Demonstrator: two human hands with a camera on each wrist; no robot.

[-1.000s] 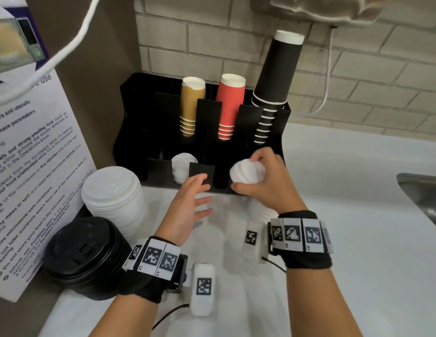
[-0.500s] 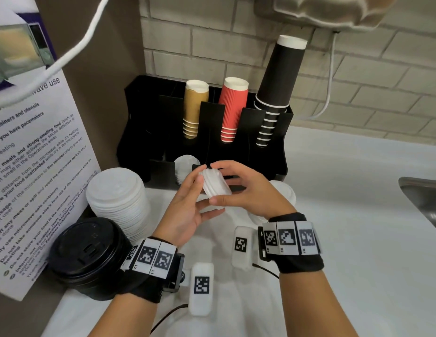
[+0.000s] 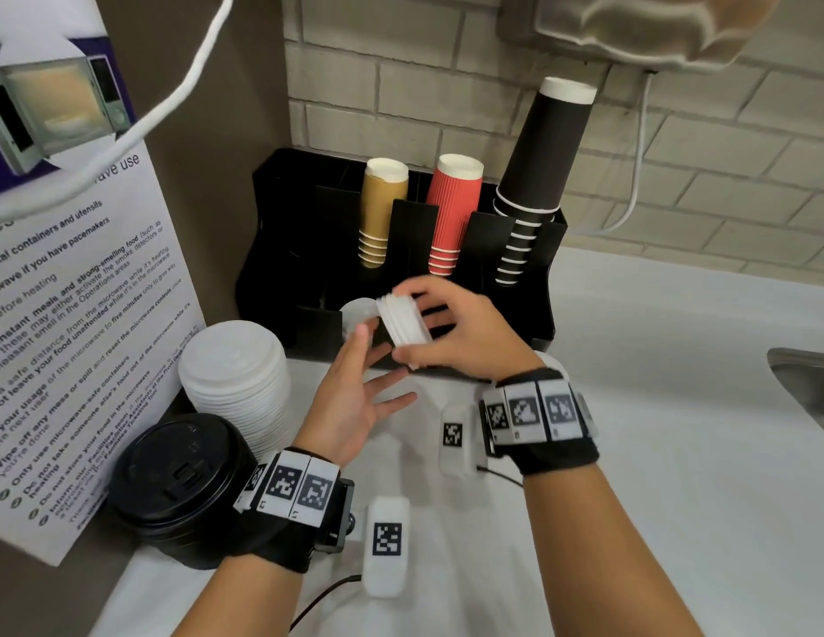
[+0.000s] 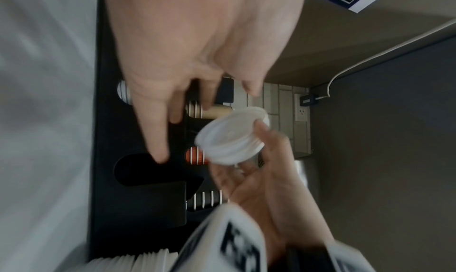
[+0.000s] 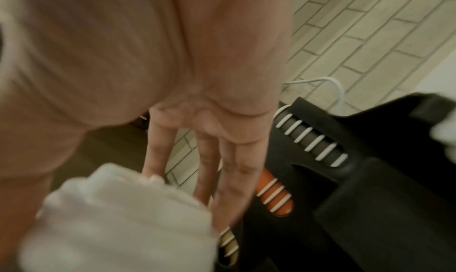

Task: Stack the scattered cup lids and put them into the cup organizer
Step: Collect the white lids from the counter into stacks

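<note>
My right hand (image 3: 451,333) grips a small stack of white cup lids (image 3: 403,324), tilted on edge, just in front of the black cup organizer (image 3: 281,268). In the left wrist view the same stack (image 4: 231,137) sits between its thumb and fingers. In the right wrist view it is a blurred white stack (image 5: 118,217). My left hand (image 3: 364,374) is open, fingers straight, just below and left of the stack and not holding it. A few white lids (image 3: 357,310) stand in the organizer's lower front slot.
A tall pile of larger white lids (image 3: 235,374) and a pile of black lids (image 3: 180,480) stand at the left, by a paper notice (image 3: 79,314). Gold, red and black cup columns fill the organizer's upper slots. More white lids (image 3: 550,360) lie behind my right wrist. A sink edge (image 3: 805,374) is at the far right.
My right hand carried the lid stack leftward to my left hand, then up toward the organizer, tipping it on edge. My left hand touched the stack and now hangs open below it.
</note>
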